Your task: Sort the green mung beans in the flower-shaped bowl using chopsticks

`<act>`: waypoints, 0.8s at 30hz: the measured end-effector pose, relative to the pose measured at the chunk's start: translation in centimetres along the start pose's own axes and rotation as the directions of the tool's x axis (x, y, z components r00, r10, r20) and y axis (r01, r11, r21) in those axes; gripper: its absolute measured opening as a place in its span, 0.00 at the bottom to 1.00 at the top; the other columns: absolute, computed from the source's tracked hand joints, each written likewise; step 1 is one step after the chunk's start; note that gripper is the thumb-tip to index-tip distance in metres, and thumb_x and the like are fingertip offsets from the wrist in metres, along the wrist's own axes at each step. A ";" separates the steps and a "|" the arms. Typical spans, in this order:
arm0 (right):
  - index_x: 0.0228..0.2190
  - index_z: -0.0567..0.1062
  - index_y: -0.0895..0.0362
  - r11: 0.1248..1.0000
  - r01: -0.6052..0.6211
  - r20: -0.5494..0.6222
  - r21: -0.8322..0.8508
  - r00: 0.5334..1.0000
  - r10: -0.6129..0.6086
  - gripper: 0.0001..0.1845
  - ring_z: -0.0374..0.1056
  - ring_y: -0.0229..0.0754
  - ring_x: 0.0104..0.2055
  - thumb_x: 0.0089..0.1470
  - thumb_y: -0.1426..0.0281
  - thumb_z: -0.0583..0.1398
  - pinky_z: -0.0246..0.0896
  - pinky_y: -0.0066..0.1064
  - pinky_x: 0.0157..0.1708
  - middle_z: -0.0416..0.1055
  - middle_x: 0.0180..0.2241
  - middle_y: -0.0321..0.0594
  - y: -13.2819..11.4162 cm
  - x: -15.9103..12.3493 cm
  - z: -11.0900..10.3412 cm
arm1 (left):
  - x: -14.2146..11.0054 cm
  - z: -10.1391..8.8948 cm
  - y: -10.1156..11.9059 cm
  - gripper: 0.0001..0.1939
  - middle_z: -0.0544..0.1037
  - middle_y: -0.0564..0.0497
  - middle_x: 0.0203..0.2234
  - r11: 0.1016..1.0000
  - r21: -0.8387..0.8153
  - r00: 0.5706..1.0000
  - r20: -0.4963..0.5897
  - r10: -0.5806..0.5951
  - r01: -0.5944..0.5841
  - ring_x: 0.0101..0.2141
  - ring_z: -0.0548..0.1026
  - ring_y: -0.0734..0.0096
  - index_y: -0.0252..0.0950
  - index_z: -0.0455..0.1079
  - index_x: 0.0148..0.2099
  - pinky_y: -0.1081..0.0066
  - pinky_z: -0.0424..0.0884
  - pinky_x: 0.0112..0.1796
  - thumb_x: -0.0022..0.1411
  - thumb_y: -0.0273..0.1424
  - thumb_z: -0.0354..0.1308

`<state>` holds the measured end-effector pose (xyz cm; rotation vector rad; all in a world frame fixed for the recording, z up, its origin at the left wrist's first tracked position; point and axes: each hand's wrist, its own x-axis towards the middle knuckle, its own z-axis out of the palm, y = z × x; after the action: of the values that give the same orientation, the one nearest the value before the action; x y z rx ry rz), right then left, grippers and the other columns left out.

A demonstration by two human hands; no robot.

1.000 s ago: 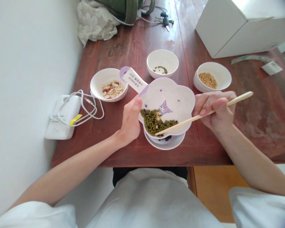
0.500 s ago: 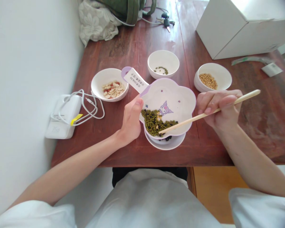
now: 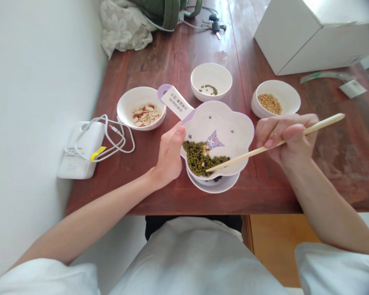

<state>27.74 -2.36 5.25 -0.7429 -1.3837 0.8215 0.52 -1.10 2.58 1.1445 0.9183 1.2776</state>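
Observation:
My left hand (image 3: pixel 171 153) grips the left edge of a flower-shaped bowl (image 3: pixel 224 119) with a lilac rim and a labelled handle, thumb on the rim. The bowl is tilted, and green beans (image 3: pixel 197 157) with some black ones and a few pale pieces lie along its near side. In my right hand (image 3: pixel 289 137) are chopsticks (image 3: pixel 249 154), held close together so that I cannot separate the two; their tips touch the beans. Under the flower-shaped bowl, partly hidden, stands a white bowl (image 3: pixel 213 188) with black beans in it.
A bowl of nut pieces (image 3: pixel 123 107) stands left, a bowl with a few green beans (image 3: pixel 219 73) behind, a bowl of yellow beans (image 3: pixel 290 98) right. A white power bank (image 3: pixel 80 164) with a cable lies by the wall. Farther back are keys (image 3: pixel 215 27) and a white box (image 3: pixel 289 41).
Both hands keep their hold almost unchanged. The thick ends of the chopsticks have shifted slightly right and up, while the tips stay among the beans.

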 end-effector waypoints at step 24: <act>0.14 0.81 0.50 0.998 -0.028 0.018 0.060 0.999 0.027 0.35 0.60 0.41 0.13 0.63 0.42 0.69 0.52 0.36 0.17 0.61 0.09 0.37 1.2 0.2 0.3 | 0.1 0.3 -0.1 0.30 0.69 0.52 0.20 0.999 0.029 0.999 -0.022 0.037 -0.037 0.36 0.79 0.60 0.41 0.65 0.26 0.66 0.78 0.38 0.74 0.54 0.64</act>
<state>27.38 -1.58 4.33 -0.7112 -1.3609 0.8886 0.79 -1.05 2.59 1.1765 0.9386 1.3130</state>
